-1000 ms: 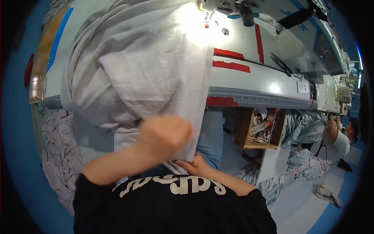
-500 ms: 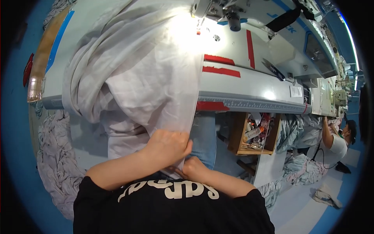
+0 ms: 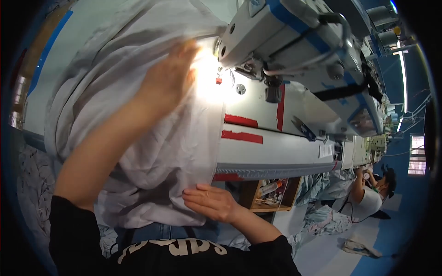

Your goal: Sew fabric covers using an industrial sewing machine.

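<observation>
A large pale grey fabric (image 3: pixel 115 115) is spread over the sewing table and hangs off its near edge. My left hand (image 3: pixel 168 78) lies flat on the fabric, fingers stretched toward the brightly lit needle area of the grey and blue sewing machine (image 3: pixel 299 46). My right hand (image 3: pixel 212 202) presses the fabric's lower right edge near the table's front edge, fingers together on the cloth.
Red tape strips (image 3: pixel 241 129) mark the white table top (image 3: pixel 276 152). A wooden box of small items (image 3: pixel 271 193) sits under the table. Another person (image 3: pixel 373 193) sits at a machine to the right. Crumpled cloth (image 3: pixel 32 184) lies on the floor at left.
My left hand has gone from the fabric's lower edge up to the needle area. My head has moved closer to the machine. My right hand stays at the lower edge.
</observation>
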A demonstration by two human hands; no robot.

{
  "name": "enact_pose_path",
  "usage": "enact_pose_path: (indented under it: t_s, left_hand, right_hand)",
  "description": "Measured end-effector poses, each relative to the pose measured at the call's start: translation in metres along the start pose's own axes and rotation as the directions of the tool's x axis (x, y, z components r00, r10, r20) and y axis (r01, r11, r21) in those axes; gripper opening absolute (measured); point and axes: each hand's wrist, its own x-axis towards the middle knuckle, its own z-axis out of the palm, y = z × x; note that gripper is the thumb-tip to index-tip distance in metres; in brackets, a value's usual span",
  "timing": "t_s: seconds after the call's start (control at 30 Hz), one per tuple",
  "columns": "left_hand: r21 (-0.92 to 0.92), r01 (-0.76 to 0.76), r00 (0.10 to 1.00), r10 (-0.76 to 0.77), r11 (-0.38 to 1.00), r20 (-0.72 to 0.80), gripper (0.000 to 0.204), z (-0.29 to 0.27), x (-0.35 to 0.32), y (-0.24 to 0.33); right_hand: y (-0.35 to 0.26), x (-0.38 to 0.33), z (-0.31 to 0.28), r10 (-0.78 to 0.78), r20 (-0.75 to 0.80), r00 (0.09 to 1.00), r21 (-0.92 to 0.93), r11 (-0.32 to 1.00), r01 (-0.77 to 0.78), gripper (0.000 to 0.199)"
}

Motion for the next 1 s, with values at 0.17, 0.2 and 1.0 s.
enact_pose_path:
  t_s: [0.17, 0.2, 1.0]
  left_hand:
    - [0.051, 0.118, 0.993, -0.119, 0.992, 0.007, 0.03, 0.035, 0.059, -0.038]
    - [0.044, 0.125, 0.992, -0.126, 0.991, 0.009, 0.03, 0.039, 0.066, -0.042]
    - [0.132, 0.211, 0.977, -0.207, 0.969, -0.048, 0.031, 0.081, 0.156, -0.146]
  right_hand:
    - [0.006, 0.009, -0.015, 0.007, 0.041, 0.999, 0.056, 0.998, -0.009, 0.022]
    - [0.006, 0.01, -0.018, 0.013, 0.049, 0.999, 0.058, 0.998, -0.016, 0.022]
    - [0.078, 0.07, -0.073, 0.113, 0.162, 0.98, 0.347, 0.923, -0.164, 0.014]
